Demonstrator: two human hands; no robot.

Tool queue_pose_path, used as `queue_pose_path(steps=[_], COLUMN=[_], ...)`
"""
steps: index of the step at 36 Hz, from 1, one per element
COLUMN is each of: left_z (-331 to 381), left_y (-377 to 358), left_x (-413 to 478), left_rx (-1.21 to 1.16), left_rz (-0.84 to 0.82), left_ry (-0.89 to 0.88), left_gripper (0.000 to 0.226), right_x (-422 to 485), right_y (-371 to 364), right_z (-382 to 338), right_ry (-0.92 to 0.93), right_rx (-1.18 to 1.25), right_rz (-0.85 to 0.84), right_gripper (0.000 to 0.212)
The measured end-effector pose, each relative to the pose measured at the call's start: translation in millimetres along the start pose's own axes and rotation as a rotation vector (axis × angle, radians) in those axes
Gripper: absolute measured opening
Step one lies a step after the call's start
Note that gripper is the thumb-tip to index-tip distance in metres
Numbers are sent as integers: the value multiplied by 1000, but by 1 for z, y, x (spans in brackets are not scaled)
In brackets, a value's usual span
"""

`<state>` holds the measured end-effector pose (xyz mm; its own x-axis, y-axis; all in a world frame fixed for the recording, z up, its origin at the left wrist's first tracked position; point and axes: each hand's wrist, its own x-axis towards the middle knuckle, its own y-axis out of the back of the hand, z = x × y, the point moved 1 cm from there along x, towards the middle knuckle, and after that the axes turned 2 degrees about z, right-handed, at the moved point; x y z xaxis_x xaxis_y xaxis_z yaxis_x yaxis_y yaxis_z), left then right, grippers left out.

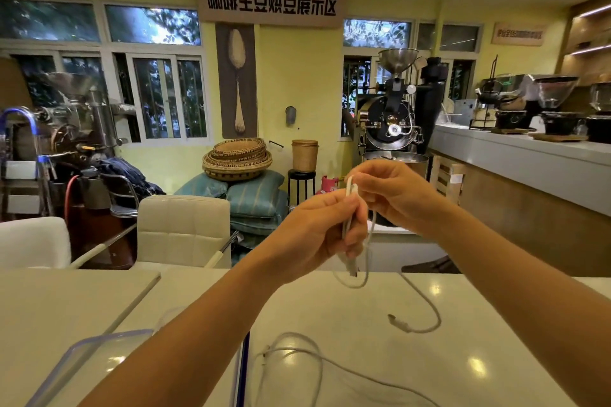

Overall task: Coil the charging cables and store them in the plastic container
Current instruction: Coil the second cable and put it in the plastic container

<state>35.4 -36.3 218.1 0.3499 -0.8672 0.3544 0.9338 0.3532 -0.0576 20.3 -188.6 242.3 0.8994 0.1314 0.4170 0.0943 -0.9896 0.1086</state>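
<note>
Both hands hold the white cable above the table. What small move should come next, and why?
Probably wind another loop: the left hand pinches folded cable, the right hand holds it too, and its tail trails loose on the table.

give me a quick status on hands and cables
Left hand and right hand both pinching one white cable, raised above table. Second cable loose beside plastic container. Nothing in the way.

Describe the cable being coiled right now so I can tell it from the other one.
Start at the white table and look above its far edge. Both hands, left hand and right hand, pinch a white cable there. Unlike the loose cable lying flat near the plastic container, it hangs from fingers.
</note>
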Motion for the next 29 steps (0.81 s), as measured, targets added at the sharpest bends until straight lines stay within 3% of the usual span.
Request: queue_pose_path(steps=[3,6,7,10,17,24,29], left_z=[6,10,11,14,10,10,6], left_y=[0,0,1,6,24,28,33], left_x=[4,10,11,15,15,22,23], left_rx=[-31,6,35,104,287,379,633], left_rz=[38,87,115,199,357,461,499], left_ry=[-72,-140,-153,-175,-182,-266,-256], left_gripper=[32,29,28,30,33,35,31], right_x=[0,-1,-4,-12,-20,-24,-27], right_y=[-9,-22,-29,-43,-51,-49,-45], right_z=[16,37,43,54,43,35,17], right_ry=[-28,-132,-191,-282,-286,-300,-258], right_rx=[142,186,178,24,-423,-529,-666], right_rz=[49,84,91,27,-39,-22,-53], right_gripper=[13,53,57,47,23,26,27])
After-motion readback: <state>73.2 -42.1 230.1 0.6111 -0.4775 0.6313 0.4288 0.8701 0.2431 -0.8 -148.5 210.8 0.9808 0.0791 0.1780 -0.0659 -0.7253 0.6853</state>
